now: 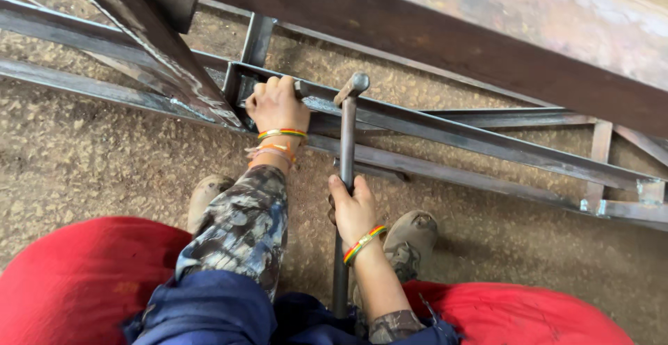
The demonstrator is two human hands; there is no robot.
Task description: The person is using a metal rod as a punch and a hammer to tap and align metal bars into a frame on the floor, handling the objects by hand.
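Observation:
My left hand (275, 103) grips the top edge of a steel angle bar (445, 131) that belongs to a welded frame lying on the floor. It wears striped wristbands below a camouflage sleeve. My right hand (353, 209) is closed around the long metal handle of a hammer (346, 143). The hammer head (352, 86) rests on or just over the bar, right beside my left hand. My right wrist also carries a striped band.
A rusty dark steel beam (431, 39) crosses the top of the view above the frame. Another slanted steel piece (149, 35) stands at upper left. My two dusty boots (410, 237) stand on the gritty concrete floor (90, 157); red trousers fill the bottom.

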